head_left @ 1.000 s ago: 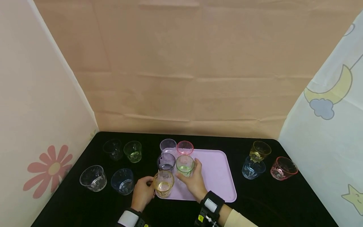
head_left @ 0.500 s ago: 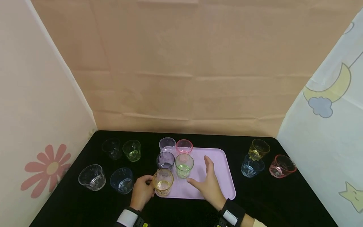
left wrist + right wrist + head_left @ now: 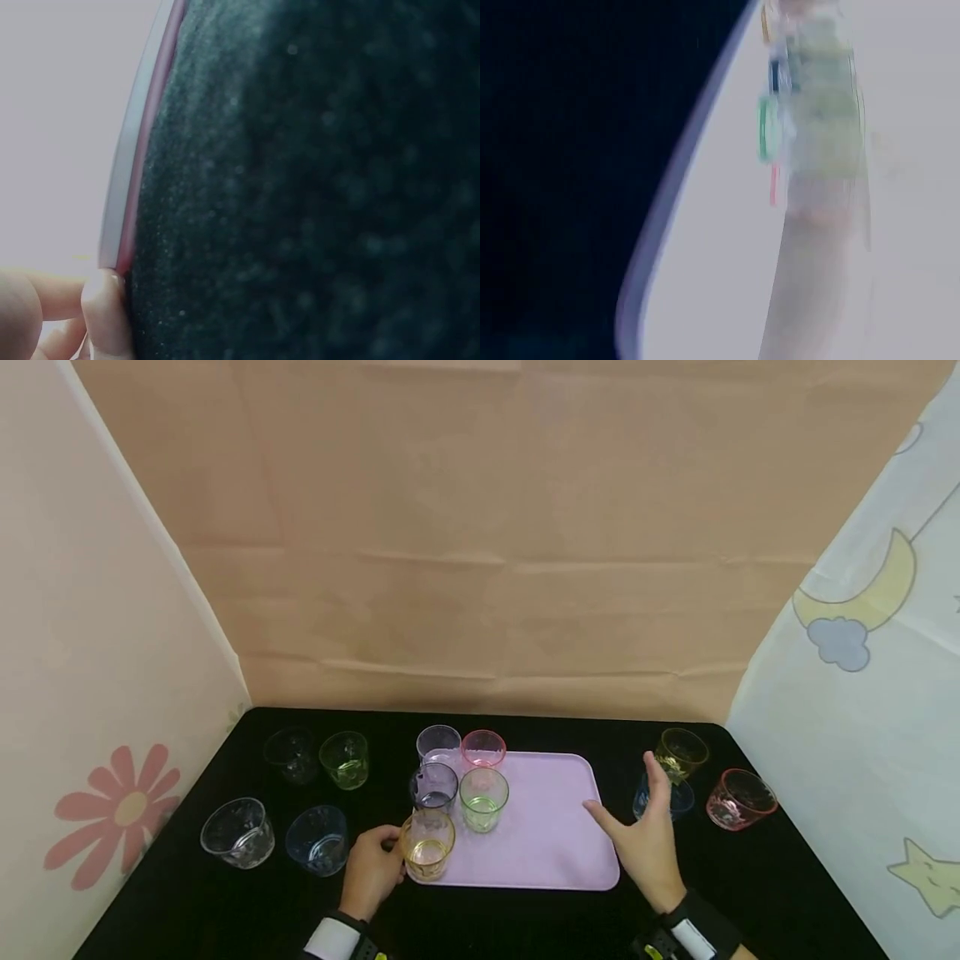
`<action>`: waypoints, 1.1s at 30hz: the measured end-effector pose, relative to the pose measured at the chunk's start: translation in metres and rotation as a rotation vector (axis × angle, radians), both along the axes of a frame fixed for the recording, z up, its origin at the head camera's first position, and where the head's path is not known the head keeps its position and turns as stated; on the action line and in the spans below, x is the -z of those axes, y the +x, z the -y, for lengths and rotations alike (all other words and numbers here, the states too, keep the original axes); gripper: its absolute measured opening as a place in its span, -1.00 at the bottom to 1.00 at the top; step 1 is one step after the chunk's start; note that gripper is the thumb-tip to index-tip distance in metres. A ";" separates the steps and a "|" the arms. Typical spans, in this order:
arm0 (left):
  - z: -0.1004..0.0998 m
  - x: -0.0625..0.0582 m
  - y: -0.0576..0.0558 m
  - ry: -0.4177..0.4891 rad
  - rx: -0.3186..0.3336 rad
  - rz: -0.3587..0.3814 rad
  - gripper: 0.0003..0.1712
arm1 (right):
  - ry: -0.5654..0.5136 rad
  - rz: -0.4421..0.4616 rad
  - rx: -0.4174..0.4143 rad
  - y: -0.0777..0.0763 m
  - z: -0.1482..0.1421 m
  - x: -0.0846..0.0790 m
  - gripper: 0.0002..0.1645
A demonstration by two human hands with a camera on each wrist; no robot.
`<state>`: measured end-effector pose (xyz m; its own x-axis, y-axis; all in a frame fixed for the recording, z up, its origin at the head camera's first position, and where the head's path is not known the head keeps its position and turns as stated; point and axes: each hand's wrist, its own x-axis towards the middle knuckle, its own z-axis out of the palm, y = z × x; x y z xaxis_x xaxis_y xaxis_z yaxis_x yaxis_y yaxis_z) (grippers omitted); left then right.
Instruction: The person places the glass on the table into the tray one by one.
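Note:
My left hand (image 3: 371,870) grips the left edge of the lilac tray (image 3: 555,860), close beside the amber-rimmed glass (image 3: 429,852). In the left wrist view, its fingertips (image 3: 105,300) are right at the tray's rim. My right hand (image 3: 647,843) holds nothing, thumb and fingers spread apart. It overlaps the tray's right edge and partly hides a blue glass (image 3: 682,800); a yellow glass (image 3: 681,756) stands just behind. On the tray's left half are a green-rimmed glass (image 3: 483,802), a dark purple glass (image 3: 433,789), a red-rimmed glass (image 3: 483,750) and a pale violet glass (image 3: 438,743).
A pink glass (image 3: 738,802) stands at the right. On the left of the black table (image 3: 517,922) are a clear glass (image 3: 240,835), a blue tumbler (image 3: 318,842), a green glass (image 3: 347,762) and a dark clear tumbler (image 3: 292,756). Paper walls enclose the table.
My right hand has let go of the green-rimmed glass on the tray and moved right, towards the yellow and blue glasses. My left hand has stayed at the tray's left edge.

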<state>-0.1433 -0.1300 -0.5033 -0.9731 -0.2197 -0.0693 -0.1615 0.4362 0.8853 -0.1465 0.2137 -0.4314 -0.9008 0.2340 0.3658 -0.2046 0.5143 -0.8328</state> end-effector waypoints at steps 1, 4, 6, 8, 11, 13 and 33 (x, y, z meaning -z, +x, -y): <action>0.001 0.000 0.000 0.000 0.000 0.005 -0.88 | -0.003 -0.009 0.029 -0.002 -0.006 0.000 0.33; 0.002 -0.001 0.000 0.008 0.001 0.023 -0.87 | -0.030 -0.024 0.103 -0.005 -0.024 0.002 0.35; 0.002 -0.001 0.000 0.009 0.001 0.031 -0.87 | -0.056 -0.020 0.134 -0.006 -0.036 0.005 0.37; 0.001 -0.001 0.000 0.007 -0.001 0.034 -0.87 | -0.074 0.000 0.170 -0.008 -0.047 0.009 0.38; 0.001 -0.001 -0.001 0.002 0.001 0.034 -0.87 | -0.109 0.054 0.207 -0.010 -0.061 0.016 0.39; 0.001 -0.001 0.000 0.003 0.000 0.032 -0.87 | -0.138 0.099 0.226 -0.012 -0.067 0.021 0.40; 0.001 -0.002 0.000 0.014 -0.007 0.043 -0.88 | -0.288 0.319 0.149 -0.029 -0.082 0.049 0.45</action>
<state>-0.1435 -0.1306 -0.5012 -0.9675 -0.2253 -0.1144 -0.2029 0.4228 0.8832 -0.1757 0.2956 -0.4805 -0.9067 0.4211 -0.0234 0.1438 0.2564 -0.9558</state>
